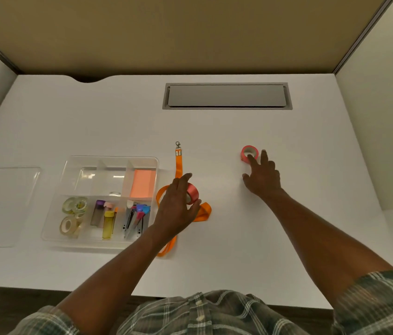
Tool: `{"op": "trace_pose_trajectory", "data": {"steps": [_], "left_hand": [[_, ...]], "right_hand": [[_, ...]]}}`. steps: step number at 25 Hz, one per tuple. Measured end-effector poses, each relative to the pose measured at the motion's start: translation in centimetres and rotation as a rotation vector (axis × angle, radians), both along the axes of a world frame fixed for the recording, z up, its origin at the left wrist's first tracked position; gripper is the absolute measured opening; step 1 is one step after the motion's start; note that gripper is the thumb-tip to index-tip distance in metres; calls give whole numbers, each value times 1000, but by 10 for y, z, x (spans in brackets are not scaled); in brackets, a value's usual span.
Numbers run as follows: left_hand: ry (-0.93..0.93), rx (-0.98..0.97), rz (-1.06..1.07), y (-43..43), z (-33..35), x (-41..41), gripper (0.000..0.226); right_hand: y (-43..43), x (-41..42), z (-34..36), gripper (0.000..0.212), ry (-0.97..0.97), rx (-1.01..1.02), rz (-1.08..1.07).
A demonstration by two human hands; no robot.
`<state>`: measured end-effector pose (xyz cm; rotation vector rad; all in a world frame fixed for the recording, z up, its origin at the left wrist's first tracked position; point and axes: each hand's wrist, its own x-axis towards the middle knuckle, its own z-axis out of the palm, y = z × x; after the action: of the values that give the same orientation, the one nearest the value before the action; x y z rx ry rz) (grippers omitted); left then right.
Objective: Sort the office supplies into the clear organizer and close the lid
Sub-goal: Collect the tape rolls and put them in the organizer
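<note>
The clear organizer (53, 213) stands at the left of the white desk, lid off. Its compartments hold tape rolls (73, 213), small bottles (104, 217), clips and cutters (136, 220) and an orange sticky-note pad (142, 183). My left hand (178, 209) is closed around a red ribbon roll (193, 192), just right of the organizer and over an orange lanyard (179, 165). My right hand (261, 177) reaches to a second red tape roll (249, 153) further right, with the index fingertip inside its core and the other fingers spread.
The organizer's clear lid (4, 204) lies flat at the far left. A grey cable hatch (226, 96) is set into the back of the desk. Partition walls close in the back and both sides.
</note>
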<state>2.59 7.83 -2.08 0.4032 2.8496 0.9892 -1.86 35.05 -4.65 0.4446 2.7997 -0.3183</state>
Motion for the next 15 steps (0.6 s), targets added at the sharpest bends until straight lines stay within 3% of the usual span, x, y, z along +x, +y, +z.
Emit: {"op": "trace_pose_trajectory", "data": {"steps": [7, 10, 15], "left_hand": [[-44, 43, 51, -23, 1, 6, 69], [-33, 77, 64, -40, 2, 9, 62], [13, 38, 94, -81, 3, 7, 62]], "right_hand": [[-21, 12, -4, 24, 136, -78, -47], [-41, 17, -4, 23, 124, -146, -63], [-109, 13, 15, 32, 293, -351, 22]]}}
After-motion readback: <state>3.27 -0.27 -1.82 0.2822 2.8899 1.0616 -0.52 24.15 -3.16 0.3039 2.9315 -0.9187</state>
